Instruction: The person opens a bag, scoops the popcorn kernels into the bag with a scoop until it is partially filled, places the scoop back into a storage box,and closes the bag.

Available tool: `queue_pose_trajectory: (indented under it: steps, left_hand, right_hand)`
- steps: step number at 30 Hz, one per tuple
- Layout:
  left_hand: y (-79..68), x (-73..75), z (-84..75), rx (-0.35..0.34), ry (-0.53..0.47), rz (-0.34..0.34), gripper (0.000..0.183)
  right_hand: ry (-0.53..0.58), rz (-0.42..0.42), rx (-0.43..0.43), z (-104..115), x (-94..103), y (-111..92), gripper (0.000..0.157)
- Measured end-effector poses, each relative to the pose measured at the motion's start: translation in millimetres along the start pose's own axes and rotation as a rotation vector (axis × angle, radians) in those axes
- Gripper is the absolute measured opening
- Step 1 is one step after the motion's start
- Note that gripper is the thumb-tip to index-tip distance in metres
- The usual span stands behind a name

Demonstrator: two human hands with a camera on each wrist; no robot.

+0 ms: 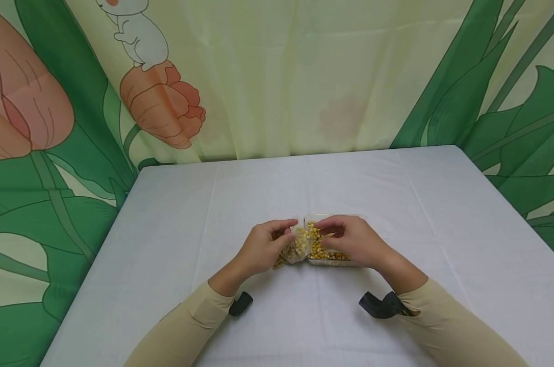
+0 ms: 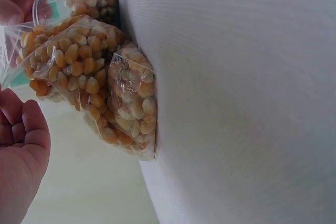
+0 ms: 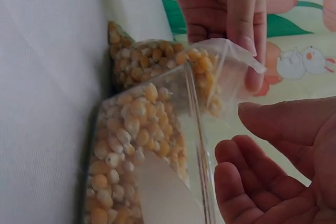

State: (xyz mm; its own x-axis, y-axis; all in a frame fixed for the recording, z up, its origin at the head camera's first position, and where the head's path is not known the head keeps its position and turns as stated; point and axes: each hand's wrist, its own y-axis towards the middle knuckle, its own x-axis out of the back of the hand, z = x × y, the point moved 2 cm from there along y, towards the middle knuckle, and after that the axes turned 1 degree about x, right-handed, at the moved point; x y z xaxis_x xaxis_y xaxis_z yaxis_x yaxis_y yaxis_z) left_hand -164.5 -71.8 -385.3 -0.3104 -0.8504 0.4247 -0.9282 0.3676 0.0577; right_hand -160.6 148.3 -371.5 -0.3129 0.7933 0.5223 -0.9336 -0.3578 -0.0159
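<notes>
A clear plastic bag (image 2: pixel 68 56) of corn kernels stands on the white table, its mouth upward. My left hand (image 1: pixel 263 245) pinches the bag's rim between thumb and fingers, as the right wrist view shows. Beside the bag on the right is a clear rectangular container (image 3: pixel 202 166) holding loose corn kernels (image 3: pixel 123 145). A pale, flat, rounded piece (image 3: pixel 163 187) shows among those kernels; its kind is unclear. Over the container hovers my right hand (image 1: pixel 355 239), thumb and fingers apart, with nothing visible between them. In the right wrist view this hand (image 3: pixel 283 166) is apart from the bag.
A white cloth covers the table (image 1: pixel 258 188). Behind it hangs a curtain (image 1: pixel 277 76) printed with flowers, leaves and a white animal. Black wrist mounts (image 1: pixel 380 306) stick out below both forearms.
</notes>
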Motion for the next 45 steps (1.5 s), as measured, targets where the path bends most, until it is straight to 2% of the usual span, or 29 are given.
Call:
queue_pose_trajectory:
  steps: [7,17,21,28,33,37,45]
  left_hand:
    - [0.6,0.3,1.2,-0.001,-0.005,-0.001,0.031]
    - [1.1,-0.2,2.9,-0.012,-0.014,0.000,0.031]
    - [0.8,0.1,3.1,-0.012,-0.021,0.001,0.031]
    - [0.2,0.8,3.0,-0.015,-0.026,0.000,0.031]
    - [0.1,0.7,3.6,-0.011,-0.034,-0.002,0.031]
    - [-0.2,0.6,4.0,-0.011,-0.036,-0.005,0.031]
    - [-1.2,3.7,3.1,-0.030,-0.050,-0.038,0.031]
  right_hand:
    - [-0.042,0.018,0.012,0,-9.5,7,0.026]
    - [-0.126,-0.017,0.002,5,-16.7,7,0.022]
    - [-0.136,-0.004,-0.003,5,-18.3,8,0.025]
    - [-0.145,0.008,0.053,8,-19.8,7,0.035]
    - [-0.171,0.005,0.020,8,-20.3,10,0.033]
    - [-0.145,-0.023,-0.003,8,-20.8,10,0.030]
    - [-0.107,-0.097,0.021,14,-19.2,9,0.027]
